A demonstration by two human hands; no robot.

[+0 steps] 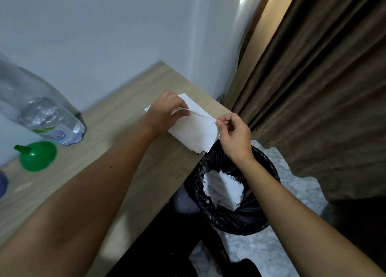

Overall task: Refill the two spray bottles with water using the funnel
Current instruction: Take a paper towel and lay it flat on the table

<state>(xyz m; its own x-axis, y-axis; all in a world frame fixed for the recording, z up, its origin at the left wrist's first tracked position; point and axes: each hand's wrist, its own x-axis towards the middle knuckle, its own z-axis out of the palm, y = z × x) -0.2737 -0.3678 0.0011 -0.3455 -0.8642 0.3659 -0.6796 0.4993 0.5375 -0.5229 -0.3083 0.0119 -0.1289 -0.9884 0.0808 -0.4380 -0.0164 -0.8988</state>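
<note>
Both hands work at a stack of tissues [194,128] lying at the right edge of the worktop [117,130]. The left hand [165,111] rests on the stack, its fingers curled over the far end and holding it down. The right hand [234,134] pinches the near corner of the top sheet between thumb and forefinger and lifts it, so the sheet stands up in a ridge between the two hands. So the left grip is clamped on the stack and the right grip is clamped on one sheet.

Just below the worktop edge stands a bin [240,216] lined with a black bag, with crumpled white paper inside.

The task's things are well apart to the left. The green funnel [38,156] lies on its side on the worktop, spout pointing left. Just behind it a large clear water bottle [39,111] stands, holding only a little water low down as far as I can tell. A purple shape at the left edge may be part of a spray bottle; too little shows to tell.

This looks like a side step, probably taking a tissue to wipe up spills, not pouring. The next move calls for peeling the one sheet free without dragging the stack off the edge.
</note>
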